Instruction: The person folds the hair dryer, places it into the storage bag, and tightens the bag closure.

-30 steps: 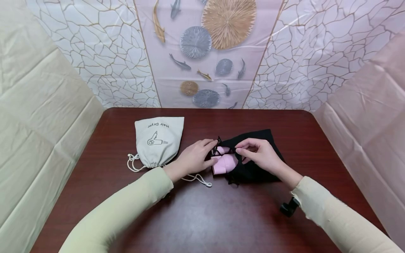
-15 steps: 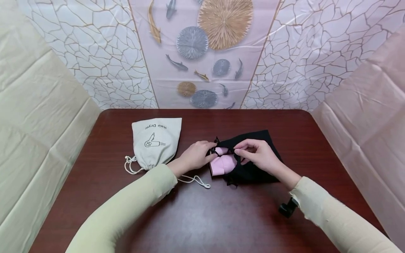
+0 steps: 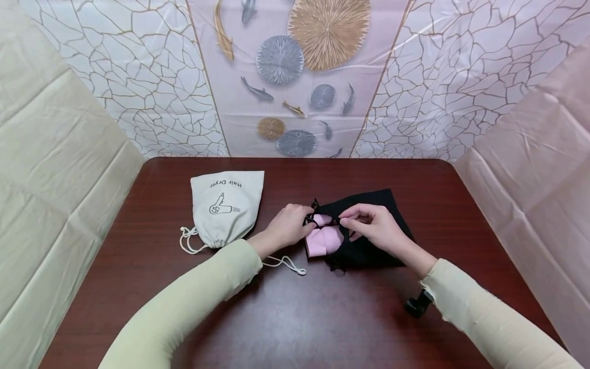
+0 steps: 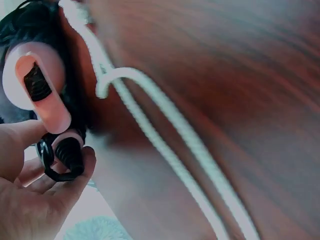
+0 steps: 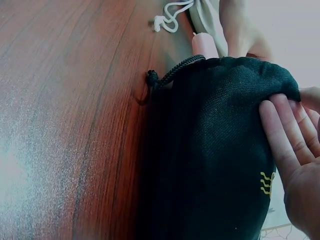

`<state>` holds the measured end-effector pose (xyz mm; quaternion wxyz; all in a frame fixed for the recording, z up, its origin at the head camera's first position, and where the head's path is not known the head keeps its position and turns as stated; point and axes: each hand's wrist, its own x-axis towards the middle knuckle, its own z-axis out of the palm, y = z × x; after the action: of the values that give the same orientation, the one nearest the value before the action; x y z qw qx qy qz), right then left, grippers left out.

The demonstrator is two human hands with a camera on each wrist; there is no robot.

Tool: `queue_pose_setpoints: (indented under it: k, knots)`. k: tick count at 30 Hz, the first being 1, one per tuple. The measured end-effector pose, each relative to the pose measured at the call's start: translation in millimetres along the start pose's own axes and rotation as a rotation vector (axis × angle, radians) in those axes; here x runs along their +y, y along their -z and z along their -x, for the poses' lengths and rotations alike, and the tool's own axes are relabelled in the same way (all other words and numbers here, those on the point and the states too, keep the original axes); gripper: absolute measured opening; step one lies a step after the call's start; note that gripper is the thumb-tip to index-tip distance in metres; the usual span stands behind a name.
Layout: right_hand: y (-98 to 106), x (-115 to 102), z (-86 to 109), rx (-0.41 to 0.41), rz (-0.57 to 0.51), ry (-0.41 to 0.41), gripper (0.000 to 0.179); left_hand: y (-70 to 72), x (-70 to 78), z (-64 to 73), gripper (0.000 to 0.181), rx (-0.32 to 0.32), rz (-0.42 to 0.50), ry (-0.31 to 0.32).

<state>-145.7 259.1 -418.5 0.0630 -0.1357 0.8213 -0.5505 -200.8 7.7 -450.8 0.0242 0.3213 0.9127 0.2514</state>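
A pink hair dryer [image 3: 326, 241] lies partly inside a black drawstring bag [image 3: 378, 251], its nozzle poking out of the mouth. My left hand [image 3: 288, 225] is at the exposed end; in the left wrist view its thumb and fingers hold the handle's end, where the black cord [image 4: 69, 156] comes out. With thumb and fingertips, my right hand [image 3: 375, 225] pinches the upper rim of the bag's mouth. The rest of the dryer is hidden in the cloth. A black drawstring [image 5: 177, 70] with a knot hangs from the bag in the right wrist view.
To the left lies a cream drawstring bag [image 3: 230, 210] printed "Hair Dryer", partly behind my left forearm. Its white cord [image 3: 288, 264] trails across the dark red table [image 3: 295, 318] close to the dryer. Patterned cloth walls stand around the table's back and sides.
The left hand has shifted slightly, its fingers drawing in around the dryer's handle end. My right hand keeps its pinch on the bag's rim, almost unmoved.
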Motion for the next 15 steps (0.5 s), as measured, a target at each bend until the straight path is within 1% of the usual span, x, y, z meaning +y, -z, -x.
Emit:
queue_pose_setpoints:
  k: [7, 15]
  knots:
    - [-2.4, -2.2, 2.2, 0.003, -0.015, 0.007, 0.017, 0.3, 3.0, 1.5, 0.036, 0.036, 0.011, 0.031]
    - [-8.2, -5.3, 3.4, 0.015, -0.081, 0.000, 0.017, -2.4, 9.7, 3.1, 0.033, 0.116, 0.061, 0.066]
